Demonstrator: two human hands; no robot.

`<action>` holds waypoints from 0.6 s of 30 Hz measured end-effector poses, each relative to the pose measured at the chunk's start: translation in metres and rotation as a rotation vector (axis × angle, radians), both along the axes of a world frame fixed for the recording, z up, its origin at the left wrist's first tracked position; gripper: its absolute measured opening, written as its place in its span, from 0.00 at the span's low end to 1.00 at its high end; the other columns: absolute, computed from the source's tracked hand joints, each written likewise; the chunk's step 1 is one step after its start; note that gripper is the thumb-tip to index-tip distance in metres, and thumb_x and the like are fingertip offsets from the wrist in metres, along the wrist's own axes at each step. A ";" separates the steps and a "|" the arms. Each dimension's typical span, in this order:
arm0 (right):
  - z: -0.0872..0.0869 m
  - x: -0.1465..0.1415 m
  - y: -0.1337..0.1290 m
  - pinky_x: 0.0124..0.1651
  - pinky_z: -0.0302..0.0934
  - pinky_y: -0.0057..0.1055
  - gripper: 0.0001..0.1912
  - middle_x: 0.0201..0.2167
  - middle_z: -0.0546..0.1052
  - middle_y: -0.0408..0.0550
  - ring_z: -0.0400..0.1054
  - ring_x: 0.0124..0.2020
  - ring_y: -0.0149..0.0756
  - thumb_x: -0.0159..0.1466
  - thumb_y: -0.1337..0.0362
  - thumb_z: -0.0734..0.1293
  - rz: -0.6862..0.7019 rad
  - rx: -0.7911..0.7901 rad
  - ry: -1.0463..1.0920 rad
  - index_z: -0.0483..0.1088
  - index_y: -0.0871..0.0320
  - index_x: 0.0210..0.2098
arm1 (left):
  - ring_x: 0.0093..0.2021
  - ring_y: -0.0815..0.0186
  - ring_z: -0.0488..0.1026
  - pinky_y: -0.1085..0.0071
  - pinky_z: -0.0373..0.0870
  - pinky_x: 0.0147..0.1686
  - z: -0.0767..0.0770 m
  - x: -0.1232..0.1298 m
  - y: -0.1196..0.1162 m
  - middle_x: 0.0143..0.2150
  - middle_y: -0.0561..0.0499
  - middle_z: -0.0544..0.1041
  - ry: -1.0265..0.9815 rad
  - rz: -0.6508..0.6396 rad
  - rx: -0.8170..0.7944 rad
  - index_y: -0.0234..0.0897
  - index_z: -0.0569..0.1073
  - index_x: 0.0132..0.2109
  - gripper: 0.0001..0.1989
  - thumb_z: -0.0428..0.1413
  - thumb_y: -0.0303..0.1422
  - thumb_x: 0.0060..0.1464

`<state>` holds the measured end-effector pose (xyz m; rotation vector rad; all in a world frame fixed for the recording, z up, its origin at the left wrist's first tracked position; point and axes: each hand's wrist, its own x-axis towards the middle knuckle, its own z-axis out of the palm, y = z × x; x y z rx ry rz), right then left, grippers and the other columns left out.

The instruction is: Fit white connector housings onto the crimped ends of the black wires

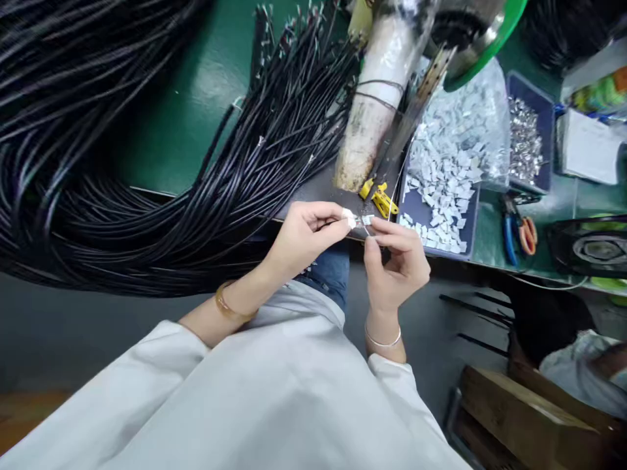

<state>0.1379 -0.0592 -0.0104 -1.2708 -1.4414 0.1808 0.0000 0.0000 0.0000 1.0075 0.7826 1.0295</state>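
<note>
Head view, looking down: a person works with 2 bare hands at the edge of a green table [206,78]. The landmark is a dark blue-grey plastic tray [473,222] of small pale rectangular chips [441,196].

The left hand [313,232] is left of the tray, thumb and finger pinched together on a tiny silvery piece [358,222], too small to make out fully. A white covering [349,217] wraps a fingertip, probably for protection or grip.

The right hand [399,261] is at the tray's near left corner, thumb and forefinger close together beside a small pale rectangular piece [368,220]; whether they clamp it, I cannot tell. That piece lies between the hands, just left of the tray; meeting tip to tip probably steadies such small work.

A yellow clip-like object [385,200] lies just left of the tray. Farther left spreads a thick bundle of black cables [274,156], its loose ends pointing away. Right of the tray are a second tray [547,98] of shiny metal bits [526,140] and blue-and-orange-handled pliers [528,235], seemingly placed within easy reach.
</note>
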 end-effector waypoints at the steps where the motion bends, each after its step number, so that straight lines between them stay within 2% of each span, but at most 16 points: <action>1: -0.001 0.001 0.001 0.45 0.74 0.35 0.09 0.40 0.82 0.46 0.78 0.42 0.35 0.59 0.75 0.70 0.001 0.021 -0.057 0.73 0.55 0.36 | 0.20 0.78 0.56 0.79 0.62 0.25 0.000 0.000 0.000 0.20 0.58 0.67 0.008 0.001 0.007 0.32 0.76 0.25 0.05 0.62 0.28 0.46; 9: -0.004 0.006 0.006 0.44 0.74 0.29 0.11 0.42 0.83 0.46 0.79 0.41 0.33 0.58 0.75 0.71 -0.026 0.135 -0.353 0.71 0.55 0.37 | 0.24 0.74 0.63 0.77 0.62 0.25 -0.002 0.001 0.004 0.21 0.54 0.70 0.108 0.028 0.053 0.33 0.78 0.25 0.04 0.61 0.28 0.45; 12: -0.005 0.006 0.009 0.44 0.75 0.29 0.11 0.43 0.83 0.47 0.79 0.42 0.32 0.59 0.75 0.70 -0.018 0.143 -0.329 0.70 0.56 0.38 | 0.23 0.74 0.64 0.77 0.62 0.24 -0.002 0.003 0.005 0.21 0.54 0.70 0.154 0.079 0.059 0.33 0.77 0.24 0.04 0.60 0.28 0.45; 18: -0.004 0.006 0.014 0.46 0.77 0.38 0.07 0.49 0.80 0.49 0.79 0.44 0.36 0.64 0.72 0.66 0.000 0.034 -0.241 0.69 0.54 0.39 | 0.22 0.75 0.65 0.78 0.64 0.24 0.003 0.009 0.007 0.21 0.54 0.72 0.191 0.164 0.099 0.32 0.77 0.24 0.05 0.59 0.27 0.45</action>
